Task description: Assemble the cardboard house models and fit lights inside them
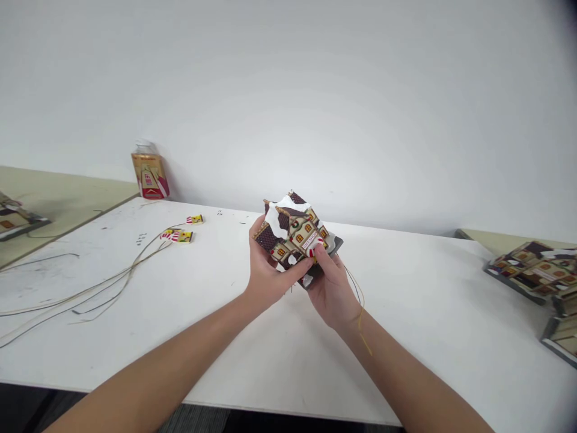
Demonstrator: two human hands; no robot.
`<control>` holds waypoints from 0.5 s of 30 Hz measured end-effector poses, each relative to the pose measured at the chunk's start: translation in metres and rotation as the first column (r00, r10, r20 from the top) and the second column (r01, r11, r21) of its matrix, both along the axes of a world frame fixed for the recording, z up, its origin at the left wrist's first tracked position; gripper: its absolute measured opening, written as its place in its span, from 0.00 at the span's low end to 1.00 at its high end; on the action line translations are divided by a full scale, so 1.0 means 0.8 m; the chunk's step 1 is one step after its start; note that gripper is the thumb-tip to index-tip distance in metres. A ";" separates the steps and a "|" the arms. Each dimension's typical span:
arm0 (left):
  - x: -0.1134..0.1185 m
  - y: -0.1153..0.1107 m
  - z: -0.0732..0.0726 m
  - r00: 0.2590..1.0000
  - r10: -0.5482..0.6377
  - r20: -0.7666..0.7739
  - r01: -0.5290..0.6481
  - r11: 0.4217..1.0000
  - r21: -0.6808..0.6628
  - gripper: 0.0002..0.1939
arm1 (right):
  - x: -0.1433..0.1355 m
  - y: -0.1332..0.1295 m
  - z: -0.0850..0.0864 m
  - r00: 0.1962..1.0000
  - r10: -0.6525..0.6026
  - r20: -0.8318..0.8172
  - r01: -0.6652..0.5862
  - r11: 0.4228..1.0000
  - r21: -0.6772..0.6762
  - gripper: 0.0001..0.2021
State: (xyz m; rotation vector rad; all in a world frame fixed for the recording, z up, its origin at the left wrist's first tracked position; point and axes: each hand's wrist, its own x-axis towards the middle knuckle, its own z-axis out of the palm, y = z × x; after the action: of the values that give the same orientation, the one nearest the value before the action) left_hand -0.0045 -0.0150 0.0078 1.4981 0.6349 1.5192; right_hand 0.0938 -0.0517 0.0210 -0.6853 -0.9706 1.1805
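Above the middle of the white table I hold a miniature gift shop house with a brown roof, white snow patches and a dark base, tilted in the air. My left hand is closed around its left side, the thumb reaching across the front. My right hand grips the base, its thumb on a small red, white and yellow piece at the front, below the sign. Thin wires, yellow and dark, hang from the house over my right wrist. The fingers behind the house are hidden.
Several small yellow and red pieces with long thin wires lie on the table at left. A gold and red carton stands by the wall. More miniature houses sit at right; another is far left.
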 end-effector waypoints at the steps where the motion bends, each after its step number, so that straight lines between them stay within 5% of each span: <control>1: -0.002 0.002 0.002 1.000 0.020 -0.005 -0.019 0.999 0.031 0.50 | 0.003 0.001 0.001 1.000 0.002 -0.009 -0.003 0.999 -0.033 0.23; 3: -0.006 0.009 0.006 0.997 0.076 -0.018 -0.074 0.994 0.083 0.52 | 0.014 0.004 0.003 0.998 -0.047 0.031 0.051 0.987 -0.154 0.23; 6: -0.013 0.026 0.008 0.993 0.106 -0.049 -0.103 0.993 0.055 0.52 | 0.044 0.012 0.005 0.929 -0.104 0.355 0.237 0.903 -0.357 0.24; 10: -0.023 0.049 0.007 0.993 -0.076 -0.092 0.061 0.986 -0.155 0.42 | 0.084 0.025 0.003 0.705 -0.158 0.692 0.418 0.880 -0.225 0.27; 12: -0.028 0.057 0.006 0.969 -0.224 -0.107 0.197 0.956 -0.217 0.39 | 0.093 0.030 -0.002 0.701 -0.198 0.685 0.369 0.923 -0.111 0.30; 15: -0.033 0.064 0.000 0.912 -0.386 -0.139 0.350 0.908 -0.229 0.38 | 0.091 0.037 -0.013 0.789 0.027 0.614 0.061 0.991 -0.121 0.35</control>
State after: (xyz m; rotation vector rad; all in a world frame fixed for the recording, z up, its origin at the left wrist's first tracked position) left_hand -0.0308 0.0362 0.0082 1.5105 0.5503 1.0073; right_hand 0.1670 -0.0222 0.0108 -1.2355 -1.4313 1.0219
